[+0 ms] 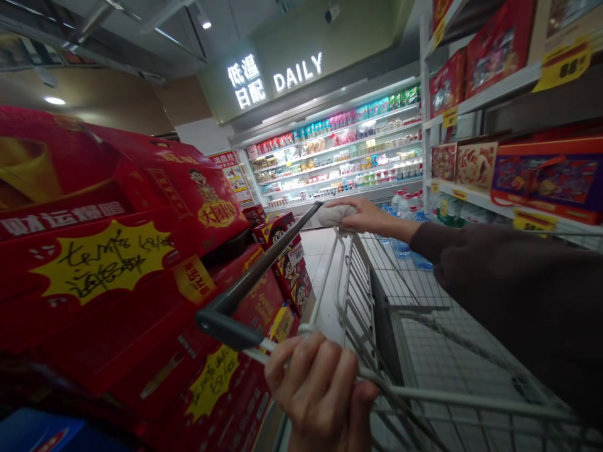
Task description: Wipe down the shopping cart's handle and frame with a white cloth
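A wire shopping cart (405, 326) fills the lower right, with a dark handle bar (264, 263) running diagonally up to the right. My right hand (358, 216) reaches from a dark sleeve and rests on a whitish cloth-like bundle (335, 215) at the far end of that handle. My left hand (320, 392) wraps around a pale metal rail of the cart, low in the view. Only the cart's wire mesh and grid bottom show inside it.
A tall stack of red printed gift boxes (117, 263) stands close along the left of the cart. Shelves of boxed goods (509, 125) rise on the right, above bottled water (405, 220). A lit refrigerated case (334, 150) stands ahead beyond the tiled aisle floor (320, 257).
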### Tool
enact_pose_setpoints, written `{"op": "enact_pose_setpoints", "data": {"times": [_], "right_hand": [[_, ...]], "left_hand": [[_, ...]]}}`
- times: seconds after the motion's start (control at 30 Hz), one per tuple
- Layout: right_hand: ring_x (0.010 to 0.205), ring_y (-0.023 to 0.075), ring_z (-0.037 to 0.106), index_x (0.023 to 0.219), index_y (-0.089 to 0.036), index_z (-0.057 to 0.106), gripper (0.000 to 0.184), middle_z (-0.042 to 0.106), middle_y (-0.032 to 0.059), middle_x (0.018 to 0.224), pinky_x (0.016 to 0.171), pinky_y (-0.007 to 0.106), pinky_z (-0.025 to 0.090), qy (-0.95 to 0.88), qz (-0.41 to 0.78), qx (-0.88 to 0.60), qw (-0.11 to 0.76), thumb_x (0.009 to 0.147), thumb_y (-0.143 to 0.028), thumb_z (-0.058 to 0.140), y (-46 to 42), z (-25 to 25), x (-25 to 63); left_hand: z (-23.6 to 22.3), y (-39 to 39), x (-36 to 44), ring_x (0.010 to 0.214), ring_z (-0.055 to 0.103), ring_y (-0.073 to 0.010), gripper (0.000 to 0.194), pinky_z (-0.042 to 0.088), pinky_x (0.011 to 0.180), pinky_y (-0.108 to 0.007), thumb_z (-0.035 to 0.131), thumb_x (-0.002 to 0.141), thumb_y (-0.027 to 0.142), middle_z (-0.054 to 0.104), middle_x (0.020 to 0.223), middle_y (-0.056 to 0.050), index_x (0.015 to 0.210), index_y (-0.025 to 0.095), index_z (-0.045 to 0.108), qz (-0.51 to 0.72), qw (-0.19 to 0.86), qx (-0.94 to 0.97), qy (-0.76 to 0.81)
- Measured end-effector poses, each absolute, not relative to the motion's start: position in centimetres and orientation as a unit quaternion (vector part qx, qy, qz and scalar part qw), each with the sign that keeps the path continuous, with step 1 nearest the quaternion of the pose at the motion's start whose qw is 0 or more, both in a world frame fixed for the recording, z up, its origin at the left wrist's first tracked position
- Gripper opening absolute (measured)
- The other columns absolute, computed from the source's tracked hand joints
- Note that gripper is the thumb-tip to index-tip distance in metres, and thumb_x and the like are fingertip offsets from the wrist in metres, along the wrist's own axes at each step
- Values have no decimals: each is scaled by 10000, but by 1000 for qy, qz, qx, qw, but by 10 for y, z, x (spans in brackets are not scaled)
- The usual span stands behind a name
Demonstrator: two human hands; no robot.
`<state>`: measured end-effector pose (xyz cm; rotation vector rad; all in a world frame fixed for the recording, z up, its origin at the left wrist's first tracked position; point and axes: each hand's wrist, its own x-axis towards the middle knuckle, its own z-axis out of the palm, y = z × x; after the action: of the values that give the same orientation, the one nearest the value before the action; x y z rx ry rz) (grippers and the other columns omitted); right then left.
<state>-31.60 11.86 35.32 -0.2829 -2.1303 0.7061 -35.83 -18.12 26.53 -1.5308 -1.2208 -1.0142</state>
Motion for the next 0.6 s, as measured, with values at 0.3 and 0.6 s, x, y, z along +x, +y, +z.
{"op": "enact_pose_setpoints", "data": {"times": [0.3,0.6], "right_hand": [[1079,204,646,1160,-245,725,554,708,27,1201,970,362,524,-791,346,-99,494,641,-101,595,121,328,-321],[1103,229,607,1176,-278,704,544,649,41,1161,1010,413,481,-848,167,-103,493,678,-94,581,162,275,-321]], "left_hand": [[265,-165,-368,634,559,-140,515,368,756,-331,308,1040,392,538,526,16,616,192,521,-410,546,-594,-426],[263,-171,-376,689,585,-139,443,367,811,-338,332,1029,322,582,568,20,660,203,546,-354,553,-617,-434]]}}
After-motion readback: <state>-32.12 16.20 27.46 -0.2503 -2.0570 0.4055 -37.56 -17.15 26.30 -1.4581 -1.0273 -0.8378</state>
